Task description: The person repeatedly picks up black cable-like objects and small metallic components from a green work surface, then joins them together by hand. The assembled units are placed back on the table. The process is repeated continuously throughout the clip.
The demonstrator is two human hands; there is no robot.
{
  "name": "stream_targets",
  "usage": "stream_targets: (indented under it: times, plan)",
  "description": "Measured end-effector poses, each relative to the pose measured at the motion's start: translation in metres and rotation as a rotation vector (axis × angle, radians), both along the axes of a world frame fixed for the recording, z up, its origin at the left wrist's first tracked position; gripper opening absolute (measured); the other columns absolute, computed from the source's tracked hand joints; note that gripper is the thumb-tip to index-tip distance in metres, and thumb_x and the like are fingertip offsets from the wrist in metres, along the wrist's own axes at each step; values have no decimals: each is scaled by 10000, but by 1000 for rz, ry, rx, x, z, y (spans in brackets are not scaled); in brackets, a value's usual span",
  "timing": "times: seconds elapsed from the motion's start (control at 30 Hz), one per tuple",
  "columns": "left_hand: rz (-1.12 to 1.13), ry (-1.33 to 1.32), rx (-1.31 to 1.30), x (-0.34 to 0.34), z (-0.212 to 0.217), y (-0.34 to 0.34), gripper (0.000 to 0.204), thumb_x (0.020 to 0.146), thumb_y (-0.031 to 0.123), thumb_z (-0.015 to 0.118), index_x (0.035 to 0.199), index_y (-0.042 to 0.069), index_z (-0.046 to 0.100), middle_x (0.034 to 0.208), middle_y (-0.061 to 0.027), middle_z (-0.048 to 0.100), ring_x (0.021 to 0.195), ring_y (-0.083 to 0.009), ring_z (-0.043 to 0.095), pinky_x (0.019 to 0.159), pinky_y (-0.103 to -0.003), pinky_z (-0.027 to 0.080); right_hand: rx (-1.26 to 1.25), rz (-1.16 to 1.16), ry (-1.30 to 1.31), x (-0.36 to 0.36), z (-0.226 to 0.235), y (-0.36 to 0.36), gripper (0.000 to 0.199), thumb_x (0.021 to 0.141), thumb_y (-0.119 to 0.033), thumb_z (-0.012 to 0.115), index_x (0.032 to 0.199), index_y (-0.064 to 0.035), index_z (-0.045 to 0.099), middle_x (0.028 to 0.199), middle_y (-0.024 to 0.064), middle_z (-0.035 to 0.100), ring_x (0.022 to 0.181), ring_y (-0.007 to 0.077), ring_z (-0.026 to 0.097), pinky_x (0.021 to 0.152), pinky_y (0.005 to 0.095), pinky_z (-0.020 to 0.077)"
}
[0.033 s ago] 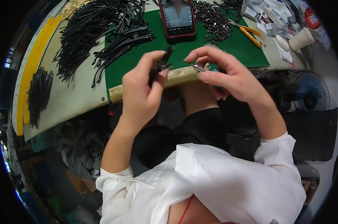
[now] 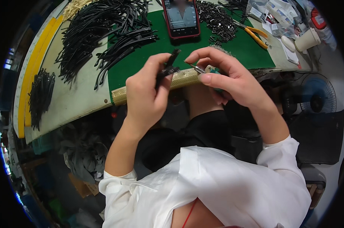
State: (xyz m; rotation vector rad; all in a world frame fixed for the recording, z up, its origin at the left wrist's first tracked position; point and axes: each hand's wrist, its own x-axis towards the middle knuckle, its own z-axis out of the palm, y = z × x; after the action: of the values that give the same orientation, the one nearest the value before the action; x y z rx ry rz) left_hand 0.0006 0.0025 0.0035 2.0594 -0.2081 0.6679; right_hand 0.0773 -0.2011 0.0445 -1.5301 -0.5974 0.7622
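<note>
Hands: two. Left hand [image 2: 147, 85] closed on slim black plastic parts [image 2: 173, 57], count hidden by fingers, near the gold mesh edge strip [image 2: 120, 95]. Right hand [image 2: 236, 78] pinches one thin silver metal-tipped tool [image 2: 196, 68], handle mostly covered. Green mat [image 2: 251, 57]: one red-cased phone [image 2: 182, 23], one orange-handled pliers [image 2: 255, 36]. Leftward: curved black strips [image 2: 82, 41], heaped, uncountable.

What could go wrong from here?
The slim metal tool in the right hand points toward the left hand; if it slipped, it might nick a finger.

The black pieces in the left hand are near the table's front edge, by the gold mesh strip; a loosened grip could drop one to the floor.
</note>
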Motion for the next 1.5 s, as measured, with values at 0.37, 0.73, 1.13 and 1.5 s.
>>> stream_targets:
  times: [0.37, 0.73, 1.13, 1.5]
  plan:
    - [59, -200, 177, 4, -8, 0, 459, 695, -118, 582, 1134, 9, 629, 899, -161, 686, 696, -310, 680, 606, -361, 526, 145, -54, 196, -16, -2, 16, 357, 956, -186, 620, 1289, -93, 531, 1050, 60, 550, 520, 52, 547, 418, 169, 394]
    - [58, -245, 345, 2, -6, 4, 498, 637, -105, 615, 1125, -9, 630, 881, -144, 687, 673, -282, 671, 590, -360, 527, 59, -147, 84, -23, -5, 21, 269, 1032, -243, 493, 1198, -37, 447, 742, 30, 601, 492, 50, 506, 420, 210, 368]
    - [312, -45, 639, 6, -6, 17, 356, 749, -14, 614, 1101, 40, 606, 848, -122, 682, 684, -305, 668, 587, -393, 518, -313, -308, -1161, -26, -44, 38, 521, 851, -160, 696, 1274, -12, 431, 911, 178, 655, 662, 344, 662, 560, 418, 523]
    - [470, 245, 725, 42, -20, 123, 211, 833, 229, 739, 923, 48, 679, 900, -138, 689, 836, -342, 661, 694, -449, 501, -508, -122, -847, 32, -20, -55, 326, 873, -114, 609, 1179, -56, 513, 1011, 158, 624, 909, 323, 633, 822, 402, 498]
